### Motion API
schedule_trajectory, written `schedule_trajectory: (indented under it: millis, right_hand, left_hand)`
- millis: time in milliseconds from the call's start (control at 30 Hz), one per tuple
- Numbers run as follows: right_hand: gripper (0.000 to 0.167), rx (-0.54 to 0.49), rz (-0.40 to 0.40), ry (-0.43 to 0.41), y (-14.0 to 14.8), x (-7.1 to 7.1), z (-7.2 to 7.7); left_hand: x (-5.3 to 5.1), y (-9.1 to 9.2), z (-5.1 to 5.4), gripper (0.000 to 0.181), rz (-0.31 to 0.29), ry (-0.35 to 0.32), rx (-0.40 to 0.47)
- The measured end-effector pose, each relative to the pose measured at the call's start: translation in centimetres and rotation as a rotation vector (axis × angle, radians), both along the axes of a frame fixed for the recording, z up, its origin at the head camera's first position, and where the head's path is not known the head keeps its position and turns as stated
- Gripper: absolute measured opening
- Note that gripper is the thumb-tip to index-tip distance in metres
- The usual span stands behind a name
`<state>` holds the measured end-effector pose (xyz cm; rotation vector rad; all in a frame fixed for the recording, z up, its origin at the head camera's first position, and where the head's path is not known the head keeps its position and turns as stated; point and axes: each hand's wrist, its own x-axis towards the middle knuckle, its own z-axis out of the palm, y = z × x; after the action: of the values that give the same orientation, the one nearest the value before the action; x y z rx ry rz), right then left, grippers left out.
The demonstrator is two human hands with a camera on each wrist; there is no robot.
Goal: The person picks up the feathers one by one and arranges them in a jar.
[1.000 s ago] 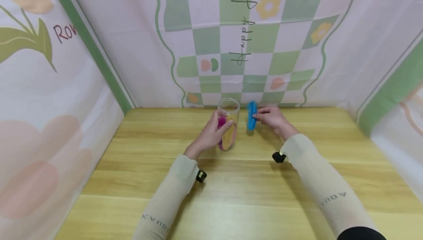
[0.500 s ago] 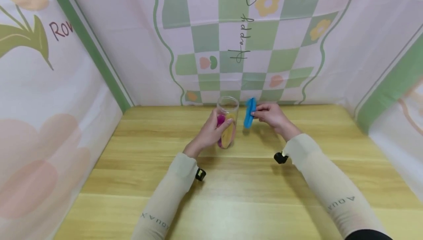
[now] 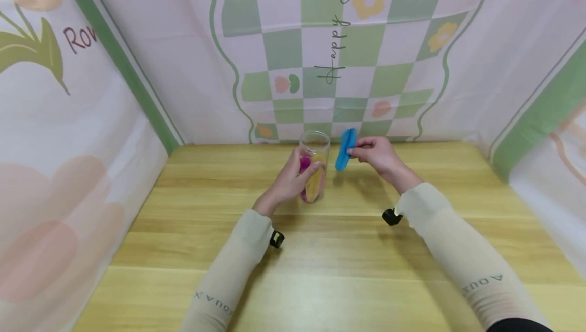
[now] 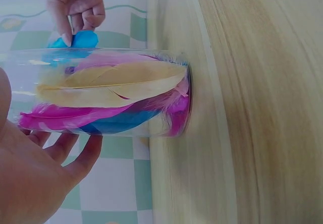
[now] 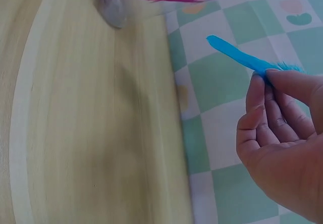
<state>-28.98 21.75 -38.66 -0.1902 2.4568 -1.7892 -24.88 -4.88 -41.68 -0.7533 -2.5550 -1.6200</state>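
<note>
My left hand (image 3: 293,177) grips a clear cylindrical jar (image 3: 315,141) around its side, and the jar stands upright on the table. Inside it, in the left wrist view, lie a yellow feather (image 4: 113,84), a magenta feather (image 4: 75,117), a dark blue feather (image 4: 121,122) and some pink ones. Between thumb and fingertips, my right hand (image 3: 377,156) pinches a bright blue feather (image 3: 345,150) just right of the jar. That feather hangs above the table, tilted, its lower end toward the jar. The right wrist view shows its fluffy end (image 5: 288,66) by the thumb.
The wooden table (image 3: 320,271) reaches back to a fabric backdrop (image 3: 357,47) with green and white checks. More printed cloth (image 3: 82,133) hangs at the left side. Small black cameras (image 3: 276,239) sit at both wrists.
The blue feather in my right hand has risen slightly and tilted more, its lower end swinging left toward the jar. My left hand keeps its hold on the jar.
</note>
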Motion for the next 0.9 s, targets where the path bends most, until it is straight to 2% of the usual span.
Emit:
schedule_trajectory:
  millis: [333, 667, 900]
  right_hand:
    - [0.036, 0.01, 0.014, -0.018, -0.2, 0.5, 1.0]
    - [0.027, 0.011, 0.017, -0.005, -0.6, 1.5, 1.9]
    - [0.032, 0.023, 0.02, -0.009, -0.6, 1.7, 2.4]
  left_hand:
    - [0.2, -0.1, 0.4, 0.044, -0.004, -0.005, -0.006]
    - [0.2, 0.0, 0.2, 0.042, -0.012, 0.013, -0.001]
    - [0.2, 0.0, 0.3, 0.041, -0.008, 0.014, 0.001]
